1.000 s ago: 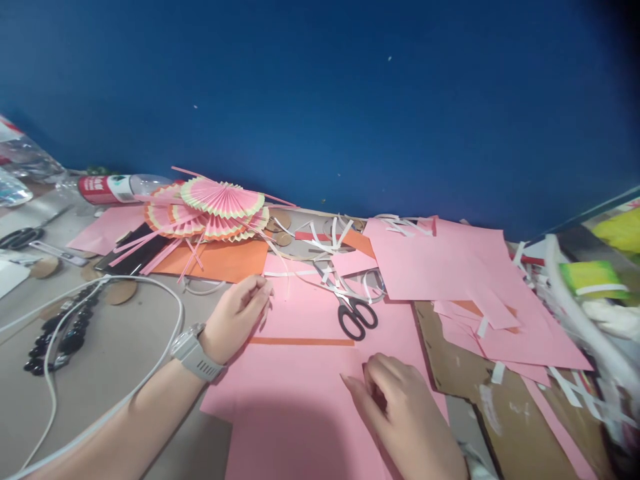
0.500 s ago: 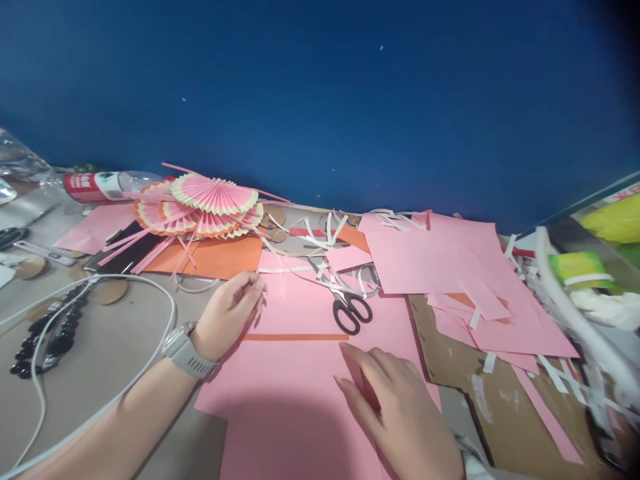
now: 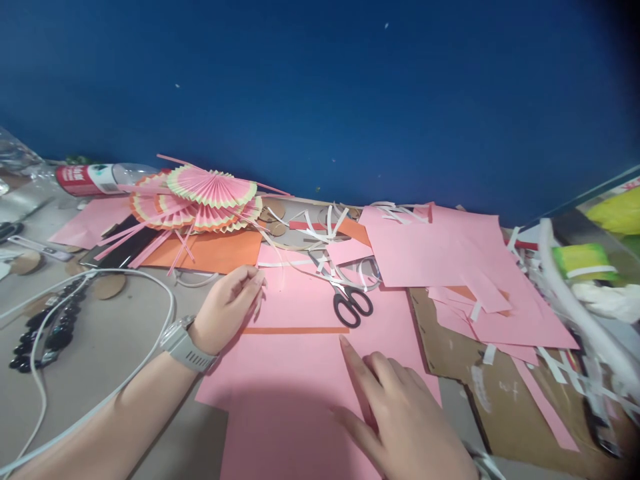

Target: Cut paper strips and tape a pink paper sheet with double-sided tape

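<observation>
My left hand [image 3: 227, 307] rests on the left edge of a pink paper sheet [image 3: 295, 300], its fingers curled closed. Whatever is inside them, if anything, is hidden. A narrow orange paper strip [image 3: 297, 331] lies flat across the pink paper, its left end close to that hand. At the strip's right end is the index fingertip of my right hand [image 3: 400, 407], which is open over the pink paper with thumb and index finger apart. Black-handled scissors [image 3: 350, 303] lie just beyond the strip, blades pointing away among white paper scraps.
Pleated paper fans [image 3: 213, 193] sit at the back left beside a plastic bottle [image 3: 95, 179]. A white cable [image 3: 173, 300] loops near a black bead string [image 3: 50, 333]. Pink sheets [image 3: 430, 253] overlap brown cardboard [image 3: 450, 360] on the right. A blue wall [image 3: 320, 107] stands behind.
My right index finger has straightened towards the strip's right end, and the thumb has spread away from it. The left hand stays curled at the paper's edge. The view has shifted slightly.
</observation>
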Tool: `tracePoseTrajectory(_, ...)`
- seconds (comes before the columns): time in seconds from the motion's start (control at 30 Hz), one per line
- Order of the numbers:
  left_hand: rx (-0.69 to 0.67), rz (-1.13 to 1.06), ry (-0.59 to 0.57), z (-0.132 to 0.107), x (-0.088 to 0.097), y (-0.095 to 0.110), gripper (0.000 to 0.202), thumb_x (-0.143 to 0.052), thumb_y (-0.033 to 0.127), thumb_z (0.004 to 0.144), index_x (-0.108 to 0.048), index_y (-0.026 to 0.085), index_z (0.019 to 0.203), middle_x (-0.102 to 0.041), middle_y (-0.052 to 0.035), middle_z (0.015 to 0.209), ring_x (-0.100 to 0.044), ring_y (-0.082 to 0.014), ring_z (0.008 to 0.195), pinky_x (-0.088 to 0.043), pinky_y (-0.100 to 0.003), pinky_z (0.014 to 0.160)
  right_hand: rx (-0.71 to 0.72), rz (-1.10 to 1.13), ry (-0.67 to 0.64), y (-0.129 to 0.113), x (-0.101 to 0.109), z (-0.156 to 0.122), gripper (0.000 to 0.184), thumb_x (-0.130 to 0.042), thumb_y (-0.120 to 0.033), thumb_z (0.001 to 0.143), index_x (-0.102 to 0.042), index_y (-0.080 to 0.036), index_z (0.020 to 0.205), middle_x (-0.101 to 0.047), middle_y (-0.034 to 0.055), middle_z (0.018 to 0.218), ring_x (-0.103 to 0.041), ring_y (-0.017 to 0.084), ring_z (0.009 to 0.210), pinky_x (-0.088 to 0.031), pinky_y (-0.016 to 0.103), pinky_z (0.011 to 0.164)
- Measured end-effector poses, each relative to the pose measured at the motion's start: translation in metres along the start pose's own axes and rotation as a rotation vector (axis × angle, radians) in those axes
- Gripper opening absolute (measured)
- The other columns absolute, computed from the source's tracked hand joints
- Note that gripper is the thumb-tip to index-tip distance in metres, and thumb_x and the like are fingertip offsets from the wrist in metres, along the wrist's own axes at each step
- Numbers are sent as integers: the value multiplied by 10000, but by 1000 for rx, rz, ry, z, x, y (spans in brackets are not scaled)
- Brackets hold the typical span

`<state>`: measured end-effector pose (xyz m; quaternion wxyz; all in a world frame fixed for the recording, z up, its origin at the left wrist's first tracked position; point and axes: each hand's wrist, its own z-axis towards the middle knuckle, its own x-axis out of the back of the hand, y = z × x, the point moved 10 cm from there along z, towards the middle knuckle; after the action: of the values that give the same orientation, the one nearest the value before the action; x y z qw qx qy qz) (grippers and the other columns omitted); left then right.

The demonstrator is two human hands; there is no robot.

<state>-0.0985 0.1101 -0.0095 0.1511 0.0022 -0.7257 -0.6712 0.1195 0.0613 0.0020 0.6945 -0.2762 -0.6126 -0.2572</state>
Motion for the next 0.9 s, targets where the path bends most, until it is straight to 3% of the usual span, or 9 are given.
tracePoseTrajectory(0.9,15,-23,14,0,0,1,243,-439,289,915,-463,184,697,-436,67,490,-460,-75,429,-401,-212,464,-8,-26,8,0,-4,-3,611,-463,-528,885,-428,-143,1358,-531,69,825,-543,201,652,-494,355,566)
